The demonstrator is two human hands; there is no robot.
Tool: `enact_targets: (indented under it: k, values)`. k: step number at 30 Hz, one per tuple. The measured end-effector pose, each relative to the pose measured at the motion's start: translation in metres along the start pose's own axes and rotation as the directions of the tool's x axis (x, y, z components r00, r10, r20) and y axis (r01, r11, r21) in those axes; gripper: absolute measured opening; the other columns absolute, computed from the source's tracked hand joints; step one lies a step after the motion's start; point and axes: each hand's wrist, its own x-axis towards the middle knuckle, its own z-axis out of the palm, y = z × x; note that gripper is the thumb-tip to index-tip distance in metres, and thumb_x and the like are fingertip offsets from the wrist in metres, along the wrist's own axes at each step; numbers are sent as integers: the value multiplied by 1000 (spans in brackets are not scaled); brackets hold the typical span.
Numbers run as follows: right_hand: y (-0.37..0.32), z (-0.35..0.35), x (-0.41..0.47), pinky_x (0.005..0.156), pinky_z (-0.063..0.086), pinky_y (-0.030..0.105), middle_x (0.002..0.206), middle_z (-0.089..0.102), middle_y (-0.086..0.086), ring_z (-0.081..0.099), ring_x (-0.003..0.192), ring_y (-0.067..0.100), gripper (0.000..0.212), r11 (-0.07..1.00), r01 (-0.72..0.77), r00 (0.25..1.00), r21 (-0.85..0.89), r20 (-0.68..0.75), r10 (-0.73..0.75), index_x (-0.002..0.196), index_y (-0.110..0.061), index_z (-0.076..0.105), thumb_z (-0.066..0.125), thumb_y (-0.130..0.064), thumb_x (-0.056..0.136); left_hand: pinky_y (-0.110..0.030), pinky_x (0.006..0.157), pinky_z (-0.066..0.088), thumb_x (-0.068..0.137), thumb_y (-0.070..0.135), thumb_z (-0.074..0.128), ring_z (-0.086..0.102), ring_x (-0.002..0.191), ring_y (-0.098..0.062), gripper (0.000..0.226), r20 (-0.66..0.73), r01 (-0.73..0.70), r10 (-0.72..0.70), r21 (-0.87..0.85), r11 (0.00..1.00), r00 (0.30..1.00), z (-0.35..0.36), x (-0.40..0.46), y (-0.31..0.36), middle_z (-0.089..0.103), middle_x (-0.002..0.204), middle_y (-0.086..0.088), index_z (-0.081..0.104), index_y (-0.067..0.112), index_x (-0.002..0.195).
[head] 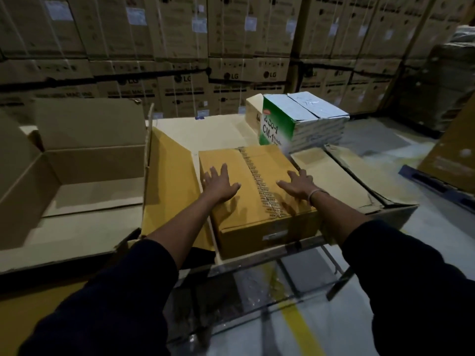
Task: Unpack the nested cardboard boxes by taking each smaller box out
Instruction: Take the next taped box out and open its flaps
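Warehouse wall of LG cartons (231, 73) fills the top; at centre I see my left hand (218, 183) and right hand (299, 185) pressing flat, fingers spread, on a taped yellow-brown cardboard box (257, 209).

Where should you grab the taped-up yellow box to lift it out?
Probably by its two side walls, one hand from each side. The yellow box is wide and sealed shut, so its top gives no hold. The left hand and right hand lie flat on the top, near those side edges.
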Motion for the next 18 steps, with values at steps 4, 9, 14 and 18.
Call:
enact_targets:
  k: [4, 9, 14, 18]
  values:
    - [20, 11, 14, 123, 20, 58, 169, 5, 23, 8, 154, 47, 80, 1000, -5, 998, -25, 65, 7, 165, -23, 21, 47, -64, 100, -57, 123, 2, 99, 48, 59, -16, 152, -46, 92, 1, 106, -106, -33, 994, 994, 22, 0, 1, -15, 166, -24, -1, 20, 163]
    - [27, 14, 31, 120, 24, 56, 160, 22, 27, 21, 148, 48, 79, 996, 31, 999, -87, 18, -30, 159, -25, 34, 55, -66, 94, -59, 122, 10, 96, 47, 65, -12, 152, -49, 96, 5, 187, -188, -108, 976, 982, 36, 9, -7, -19, 165, -25, 3, 18, 163]
    - [32, 15, 50, 117, 30, 57, 157, 26, 25, 28, 144, 47, 82, 1000, -8, 1000, -18, 27, 9, 154, -30, 39, 62, -71, 87, -59, 119, 25, 92, 55, 65, 7, 150, -51, 92, -34, 227, -236, -171, 959, 971, 45, 19, -12, -12, 166, -23, 15, 18, 160]
    - [36, 13, 62, 115, 34, 56, 155, 33, 24, 34, 142, 46, 92, 998, -20, 999, 54, 31, 18, 156, -37, 35, 67, -77, 80, -53, 105, 46, 85, 61, 69, 36, 138, -46, 88, -50, 226, -245, -248, 942, 968, 47, 28, -17, 30, 154, -26, 30, 17, 150]
